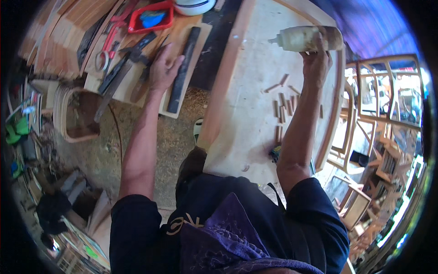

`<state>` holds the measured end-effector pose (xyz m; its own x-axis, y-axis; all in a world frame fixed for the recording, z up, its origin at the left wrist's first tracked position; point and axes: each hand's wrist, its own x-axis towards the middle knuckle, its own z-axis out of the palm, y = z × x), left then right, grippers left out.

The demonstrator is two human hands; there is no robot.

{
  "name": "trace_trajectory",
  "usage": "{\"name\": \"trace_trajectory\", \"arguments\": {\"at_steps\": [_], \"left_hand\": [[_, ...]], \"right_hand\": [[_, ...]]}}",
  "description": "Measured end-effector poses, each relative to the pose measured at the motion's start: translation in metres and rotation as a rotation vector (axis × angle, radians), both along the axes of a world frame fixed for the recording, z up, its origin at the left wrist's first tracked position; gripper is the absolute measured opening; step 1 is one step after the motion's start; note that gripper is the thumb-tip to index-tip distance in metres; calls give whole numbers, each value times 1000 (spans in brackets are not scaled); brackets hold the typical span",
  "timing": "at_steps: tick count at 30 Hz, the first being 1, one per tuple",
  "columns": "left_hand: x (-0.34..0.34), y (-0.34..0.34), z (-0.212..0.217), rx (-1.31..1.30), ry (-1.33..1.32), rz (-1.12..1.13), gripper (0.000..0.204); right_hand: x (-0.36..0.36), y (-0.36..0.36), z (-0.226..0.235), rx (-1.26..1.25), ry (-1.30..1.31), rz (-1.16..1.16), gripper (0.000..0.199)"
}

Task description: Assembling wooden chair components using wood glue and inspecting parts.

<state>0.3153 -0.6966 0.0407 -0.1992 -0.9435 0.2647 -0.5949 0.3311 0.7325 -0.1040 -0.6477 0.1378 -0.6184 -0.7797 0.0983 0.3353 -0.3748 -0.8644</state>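
Head cam: R hand [317, 66] is gripping a pale squeeze bottle [299, 39], fingers wrapping round its body near the base end. Bottle is lying on its side in the grip, long axis running crosswise L-R, approx. square to the R forearm. Its nozzle is pointing L, base facing R. It's sitting over the far R part of the pale table [248, 91]; can't tell if it's touching the surface.

Short wooden pegs [289, 108] are lying on the table nearer the person, most running lengthwise away from the body, a few slanting.

L hand [165, 68] is opening out w/ fingers reaching fwd and thumb pointing R, holding nothing visible. It's hovering over or resting on the tools on a wooden board [198, 51], can't tell which. Black bar [184, 71] is lying just R of it; red tray [132, 20] is sitting farther off, fwd-L.
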Motion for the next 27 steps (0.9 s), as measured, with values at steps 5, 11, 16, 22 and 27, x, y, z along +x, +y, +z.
{"name": "trace_trajectory", "arguments": {"at_steps": [5,11,16,22,27], "left_hand": [[-99,37,48,-68,60,-304,43],[-231,94,6,-102,-209,-460,26],[-240,98,-1,-132,-219,-405,15],[-180,10,47,-7,78,-174,18],[-162,-38,50,-127,-173,-194,22]], "right_hand": [[-54,68,20,-73,-230,-120,45],[-46,124,15,-57,-207,-221,44],[-63,158,3,-47,-276,-263,44],[-79,186,-5,-37,-289,-277,50],[-71,186,-5,-44,-309,-315,55]]}}
